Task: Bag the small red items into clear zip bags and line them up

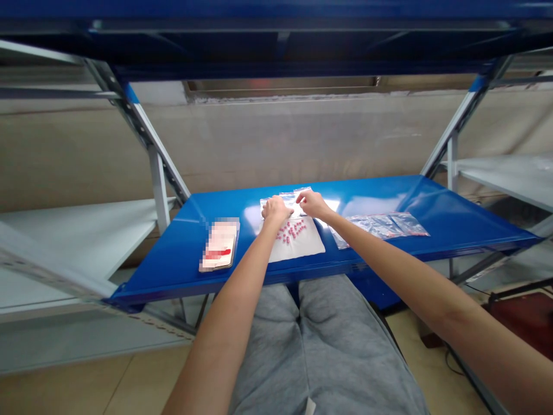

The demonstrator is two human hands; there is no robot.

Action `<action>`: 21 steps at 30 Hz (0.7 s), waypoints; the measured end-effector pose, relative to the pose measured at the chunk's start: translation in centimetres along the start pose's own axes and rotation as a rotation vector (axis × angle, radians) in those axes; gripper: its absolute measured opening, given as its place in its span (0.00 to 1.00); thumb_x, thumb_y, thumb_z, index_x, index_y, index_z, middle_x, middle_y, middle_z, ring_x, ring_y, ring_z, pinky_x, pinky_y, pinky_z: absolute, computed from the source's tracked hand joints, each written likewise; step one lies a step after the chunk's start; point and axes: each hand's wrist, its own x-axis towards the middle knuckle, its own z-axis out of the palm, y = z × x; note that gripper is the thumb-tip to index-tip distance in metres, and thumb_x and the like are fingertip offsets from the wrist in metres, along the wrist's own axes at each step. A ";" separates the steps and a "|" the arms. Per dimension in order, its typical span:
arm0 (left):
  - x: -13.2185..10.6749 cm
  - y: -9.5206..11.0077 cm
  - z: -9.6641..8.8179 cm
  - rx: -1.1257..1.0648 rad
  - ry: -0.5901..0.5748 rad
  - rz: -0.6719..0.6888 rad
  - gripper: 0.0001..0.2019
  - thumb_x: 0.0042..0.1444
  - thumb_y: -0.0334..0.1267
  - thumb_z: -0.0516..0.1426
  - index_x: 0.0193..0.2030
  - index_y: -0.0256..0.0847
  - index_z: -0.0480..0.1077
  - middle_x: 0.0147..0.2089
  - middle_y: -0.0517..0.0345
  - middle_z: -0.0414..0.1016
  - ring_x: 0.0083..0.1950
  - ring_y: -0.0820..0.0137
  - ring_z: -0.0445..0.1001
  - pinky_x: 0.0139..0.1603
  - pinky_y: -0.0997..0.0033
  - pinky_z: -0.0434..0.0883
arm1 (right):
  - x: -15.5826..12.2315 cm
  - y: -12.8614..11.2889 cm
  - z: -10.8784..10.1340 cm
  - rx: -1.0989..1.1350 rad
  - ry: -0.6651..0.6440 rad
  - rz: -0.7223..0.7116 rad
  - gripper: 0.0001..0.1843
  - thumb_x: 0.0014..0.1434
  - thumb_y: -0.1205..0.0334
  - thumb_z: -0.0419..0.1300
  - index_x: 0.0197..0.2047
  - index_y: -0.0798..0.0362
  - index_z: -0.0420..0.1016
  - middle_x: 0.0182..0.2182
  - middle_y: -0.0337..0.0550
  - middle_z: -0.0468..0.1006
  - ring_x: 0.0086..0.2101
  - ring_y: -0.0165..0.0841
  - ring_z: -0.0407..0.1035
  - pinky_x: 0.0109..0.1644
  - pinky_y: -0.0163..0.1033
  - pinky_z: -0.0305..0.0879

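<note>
My left hand (276,208) rests over the clear plastic bags (287,200) at the middle of the blue shelf, its fingers bent down onto one of them. Just to its right, my right hand (313,203) is raised slightly over the same bags, with thumb and fingers closed in a pinch. Whatever lies between those fingertips is too small to make out. In front of both hands, many small pink beads (291,230) are scattered on a white sheet (302,249), which looks like cloth or paper.
More clear plastic bags (384,226) lie flat to the right on the blue shelf (458,230). At left is a pale, blurred-out flat object (221,245) with a red mark. Metal uprights (147,127) flank the shelf, and another blue shelf (276,52) hangs low overhead.
</note>
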 end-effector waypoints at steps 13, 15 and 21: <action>-1.0 2.3 1.6 -0.031 0.058 0.169 0.31 0.57 0.47 0.68 0.64 0.43 0.66 0.66 0.34 0.67 0.66 0.46 0.71 0.58 0.57 0.73 | 0.0 3.3 -0.1 -0.060 0.121 0.251 0.18 0.63 0.64 0.63 0.55 0.52 0.71 0.50 0.55 0.80 0.51 0.44 0.74 0.49 0.40 0.68; -1.1 2.5 1.8 -0.020 0.037 0.169 0.31 0.58 0.48 0.68 0.64 0.42 0.66 0.68 0.34 0.66 0.67 0.46 0.69 0.60 0.56 0.72 | 0.1 3.5 0.0 -0.027 0.150 0.258 0.18 0.61 0.68 0.63 0.54 0.52 0.73 0.50 0.53 0.81 0.49 0.42 0.75 0.48 0.39 0.68; -1.6 2.4 1.8 -0.005 0.033 0.177 0.29 0.61 0.51 0.64 0.64 0.42 0.66 0.68 0.34 0.66 0.69 0.48 0.67 0.62 0.58 0.70 | 0.4 4.1 -0.7 0.094 0.229 0.253 0.12 0.57 0.67 0.64 0.45 0.55 0.81 0.47 0.55 0.83 0.48 0.41 0.76 0.51 0.39 0.70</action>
